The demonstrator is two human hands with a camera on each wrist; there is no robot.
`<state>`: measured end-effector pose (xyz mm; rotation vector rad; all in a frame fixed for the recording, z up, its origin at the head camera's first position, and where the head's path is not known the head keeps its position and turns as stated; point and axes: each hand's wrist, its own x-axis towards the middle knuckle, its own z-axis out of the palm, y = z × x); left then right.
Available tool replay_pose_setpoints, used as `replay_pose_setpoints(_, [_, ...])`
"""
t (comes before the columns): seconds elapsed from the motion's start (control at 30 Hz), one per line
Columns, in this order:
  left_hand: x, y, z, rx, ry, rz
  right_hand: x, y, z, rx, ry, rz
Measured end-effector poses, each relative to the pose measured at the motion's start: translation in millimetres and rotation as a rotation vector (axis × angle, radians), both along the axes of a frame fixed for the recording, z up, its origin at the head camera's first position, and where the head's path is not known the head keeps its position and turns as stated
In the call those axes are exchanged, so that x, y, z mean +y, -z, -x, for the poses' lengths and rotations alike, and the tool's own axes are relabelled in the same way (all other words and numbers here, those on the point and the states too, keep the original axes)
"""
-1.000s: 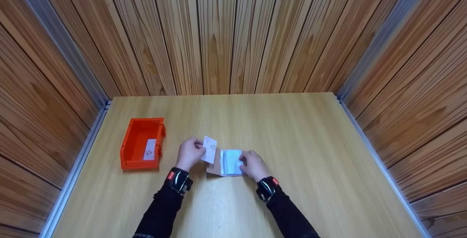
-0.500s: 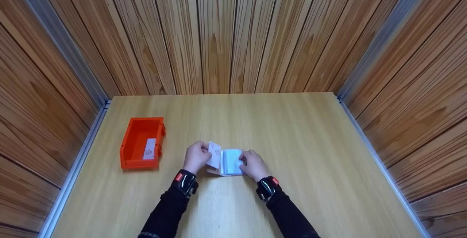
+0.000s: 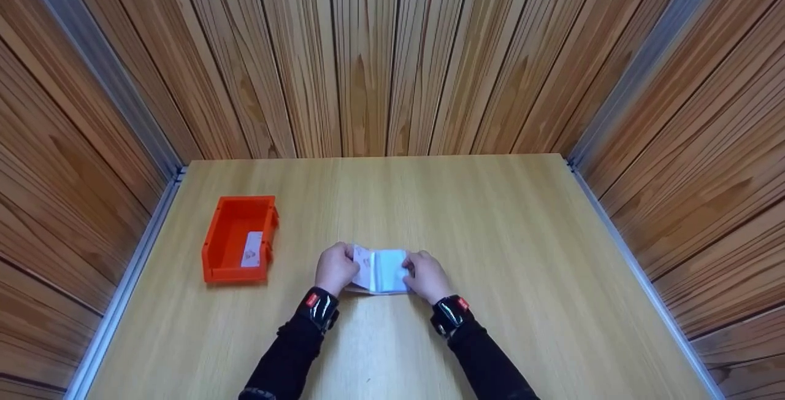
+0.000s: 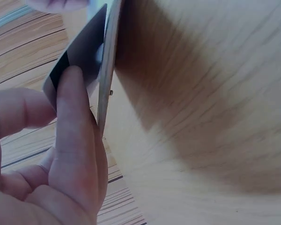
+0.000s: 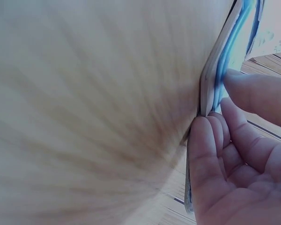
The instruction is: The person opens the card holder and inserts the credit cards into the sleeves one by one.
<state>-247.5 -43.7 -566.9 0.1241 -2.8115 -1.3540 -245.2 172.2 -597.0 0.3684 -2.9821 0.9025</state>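
— Which step are you seeing in hand?

— In my judgement, the person is fitting a white card (image 3: 363,265) to the left half of a small folding holder (image 3: 390,271). The holder is lying spread between the two hands, on or just over the table (image 3: 490,234); I cannot tell which.

— And how are the hands gripping?

— The left hand (image 3: 334,270) is pinching the card near its outer edge, between thumb and finger. The right hand (image 3: 427,277) is pinching the right edge of the holder, its thumb resting against the bluish side.

— What is the next move calling for, do you think?

— I am guessing at a careful lining-up of the card with the left half, the right hand serving as steady support. Whether any pocket is receiving the card, I cannot tell.

— How are these things looking?

— The card is looking thin and rather stiff; it is showing small printed figures on one face and a dark stripe (image 4: 60,71) on the other. The holder is showing pale blue, shiny leaves, and its outside is appearing brownish. A second card (image 3: 251,250) is lying in the orange bin (image 3: 236,275), well apart on the left.
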Motion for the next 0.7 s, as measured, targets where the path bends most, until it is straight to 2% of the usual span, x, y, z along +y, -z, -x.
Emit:
replay_pose_setpoints(0.23, [3, 5.7, 1.6, -0.035, -0.018, 0.01, 0, -0.1, 0.2, -0.007, -0.001, 0.0])
replay_pose_setpoints(0.43, [4, 7.3, 2.6, -0.014, -0.031, -0.021, 2, 0.4, 0.8, 0.035, -0.02, -0.004])
replay_pose_setpoints(0.6, [3, 9.6, 1.9, 0.021, -0.038, -0.044, 0, 0.0, 1.1, 0.003, -0.011, 0.001])
replay_pose_setpoints(0.7, [3, 11.3, 2.0, 0.008, -0.04, -0.06, 0, 0.5, 1.4, -0.013, -0.003, 0.003])
